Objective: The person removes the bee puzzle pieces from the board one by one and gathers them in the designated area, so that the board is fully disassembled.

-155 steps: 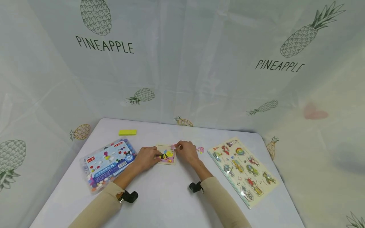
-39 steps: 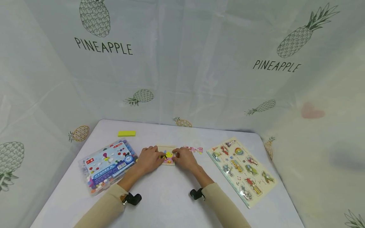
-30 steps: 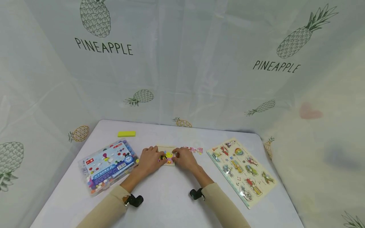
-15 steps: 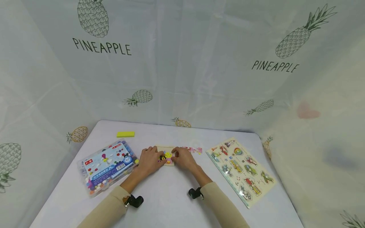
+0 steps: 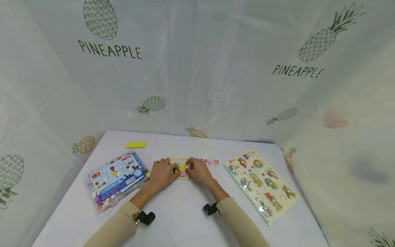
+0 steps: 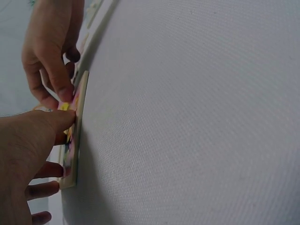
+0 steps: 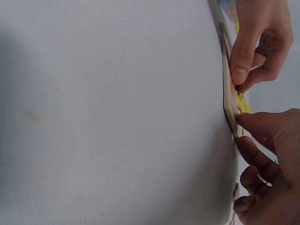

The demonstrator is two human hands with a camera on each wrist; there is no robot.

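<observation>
A small wooden jigsaw puzzle (image 5: 179,160), showing a yellow and black bee on pink, lies in a pale tray near the table's middle. My left hand (image 5: 161,173) holds its left side, the thumb resting on the picture and fingers along the tray's edge. At the right side, my right hand (image 5: 200,171) pinches a yellow and pink puzzle piece (image 6: 65,106) between thumb and forefinger, low over the tray. The upper strip of the tray is bare wood. Beyond the right hand, several loose pink puzzle pieces (image 5: 213,162) lie on the table.
At left is a clear box (image 5: 118,178) of coloured balls with a blue label. A yellow block (image 5: 135,145) lies behind it. A vehicle peg-puzzle board (image 5: 260,185) lies at right. Pineapple-print cloth (image 5: 210,68) hangs behind the table (image 5: 182,216).
Since the oldest frame, my right hand has come down from the tray's upper right corner, where it held a pink piece. My left thumb has shifted right over the picture. Lately both hands barely move.
</observation>
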